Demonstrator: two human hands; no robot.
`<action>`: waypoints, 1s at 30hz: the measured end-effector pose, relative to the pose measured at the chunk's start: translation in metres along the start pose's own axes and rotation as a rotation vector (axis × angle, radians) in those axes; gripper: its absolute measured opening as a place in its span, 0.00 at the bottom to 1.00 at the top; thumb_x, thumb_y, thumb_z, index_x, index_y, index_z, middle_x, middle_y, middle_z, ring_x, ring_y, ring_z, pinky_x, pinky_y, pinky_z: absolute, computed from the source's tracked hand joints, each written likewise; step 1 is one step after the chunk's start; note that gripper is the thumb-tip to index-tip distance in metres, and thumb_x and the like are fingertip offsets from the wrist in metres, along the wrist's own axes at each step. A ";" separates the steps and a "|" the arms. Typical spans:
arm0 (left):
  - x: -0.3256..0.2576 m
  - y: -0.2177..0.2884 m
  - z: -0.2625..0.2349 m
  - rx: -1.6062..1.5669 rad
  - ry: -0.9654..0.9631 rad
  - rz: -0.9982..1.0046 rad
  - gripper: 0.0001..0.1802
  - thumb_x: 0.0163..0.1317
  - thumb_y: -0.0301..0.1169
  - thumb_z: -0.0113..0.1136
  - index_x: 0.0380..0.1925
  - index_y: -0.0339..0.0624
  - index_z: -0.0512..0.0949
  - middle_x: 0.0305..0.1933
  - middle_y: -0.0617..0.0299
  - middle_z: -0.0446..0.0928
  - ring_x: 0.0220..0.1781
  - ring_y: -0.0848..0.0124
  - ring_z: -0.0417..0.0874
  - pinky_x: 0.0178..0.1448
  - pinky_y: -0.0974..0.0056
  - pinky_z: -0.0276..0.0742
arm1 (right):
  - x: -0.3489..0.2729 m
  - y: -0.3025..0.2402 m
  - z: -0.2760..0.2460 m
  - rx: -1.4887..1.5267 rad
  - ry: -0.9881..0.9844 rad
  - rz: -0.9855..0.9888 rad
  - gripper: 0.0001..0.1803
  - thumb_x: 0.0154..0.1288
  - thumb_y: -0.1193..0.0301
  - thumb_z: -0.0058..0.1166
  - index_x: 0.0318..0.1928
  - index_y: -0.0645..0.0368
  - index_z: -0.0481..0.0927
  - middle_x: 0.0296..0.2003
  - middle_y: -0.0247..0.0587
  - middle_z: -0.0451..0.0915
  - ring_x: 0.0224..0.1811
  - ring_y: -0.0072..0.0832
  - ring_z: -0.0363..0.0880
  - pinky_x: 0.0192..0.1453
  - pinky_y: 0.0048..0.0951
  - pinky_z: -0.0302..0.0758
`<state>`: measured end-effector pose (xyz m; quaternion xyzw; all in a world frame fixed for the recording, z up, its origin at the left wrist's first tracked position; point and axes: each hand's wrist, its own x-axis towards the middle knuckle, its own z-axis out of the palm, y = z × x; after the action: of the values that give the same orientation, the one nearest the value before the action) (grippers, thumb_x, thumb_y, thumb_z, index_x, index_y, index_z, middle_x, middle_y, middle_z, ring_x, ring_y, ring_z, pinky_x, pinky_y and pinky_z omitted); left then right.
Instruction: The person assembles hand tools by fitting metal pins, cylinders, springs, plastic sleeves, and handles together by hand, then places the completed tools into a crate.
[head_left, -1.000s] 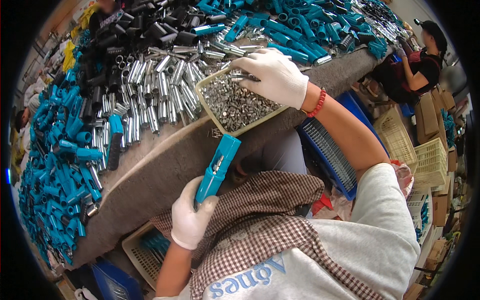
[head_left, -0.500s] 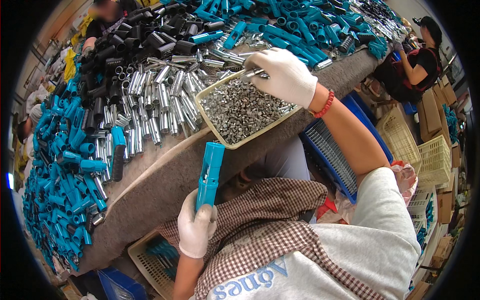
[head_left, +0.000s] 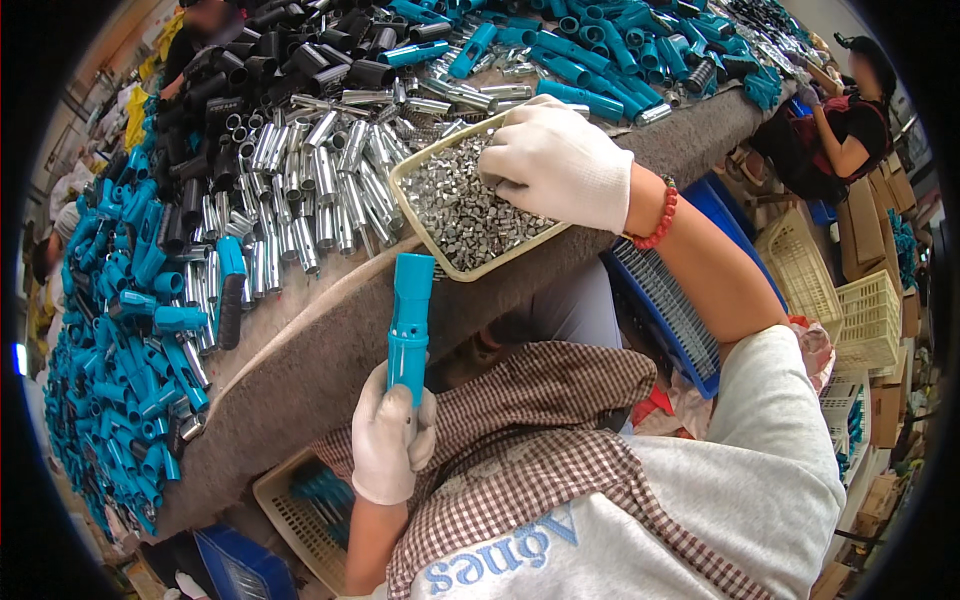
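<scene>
At nine o'clock in the view lies a heap of teal parts (head_left: 110,330), with steel tubes (head_left: 325,185) at ten o'clock. Right of these comes the left hand (head_left: 385,445), gloved in white, its fingers closed round the lower end of a teal tube (head_left: 410,320). The tube stands out of the fist, its long axis running almost straight from six o'clock to twelve, upper end just beside the near edge of the tray (head_left: 425,237) but apart from it. From that end, the tray's metal bits (head_left: 455,215) lie toward half past one. The right hand (head_left: 560,165), also gloved, is nearer to the bits, its fingers curled down over them; whether it pinches one cannot be told, since the fingertips are hidden. From this hand, the tube's free end lies at eight o'clock. A red bracelet (head_left: 663,218) circles the right wrist; beyond the forearm, a blue crate (head_left: 725,215) sits at three o'clock and a co-worker (head_left: 850,135) at two. As for writing, blue lettering (head_left: 500,555) crosses the grey shirt (head_left: 700,500) near six o'clock, upside down; no label can be read on the tube or tray.
</scene>
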<state>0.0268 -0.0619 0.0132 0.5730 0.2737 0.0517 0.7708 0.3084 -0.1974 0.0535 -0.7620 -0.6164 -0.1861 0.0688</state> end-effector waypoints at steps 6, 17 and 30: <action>-0.001 0.006 0.001 -0.115 -0.033 -0.067 0.33 0.69 0.53 0.48 0.57 0.32 0.67 0.22 0.66 0.66 0.08 0.84 0.53 0.10 0.76 0.47 | -0.004 -0.001 -0.005 0.053 0.126 0.040 0.07 0.53 0.69 0.60 0.34 0.53 0.83 0.31 0.36 0.79 0.40 0.35 0.78 0.51 0.36 0.70; -0.001 0.001 -0.017 -0.254 -0.285 -0.199 0.31 0.70 0.54 0.44 0.56 0.35 0.67 0.21 0.64 0.69 0.08 0.82 0.55 0.09 0.75 0.48 | 0.005 -0.090 0.005 0.654 0.362 -0.232 0.05 0.48 0.67 0.66 0.29 0.47 0.85 0.38 0.31 0.81 0.46 0.34 0.78 0.51 0.38 0.71; -0.022 -0.008 -0.039 -0.113 -0.389 -0.452 0.37 0.64 0.57 0.54 0.57 0.35 0.66 0.20 0.61 0.67 0.08 0.81 0.54 0.10 0.75 0.47 | -0.039 -0.134 0.019 0.958 0.125 -0.053 0.06 0.52 0.70 0.64 0.32 0.50 0.83 0.37 0.32 0.81 0.45 0.33 0.78 0.49 0.36 0.74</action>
<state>-0.0122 -0.0398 0.0063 0.4530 0.2383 -0.2167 0.8313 0.1758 -0.1954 0.0048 -0.6159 -0.6466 0.0715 0.4444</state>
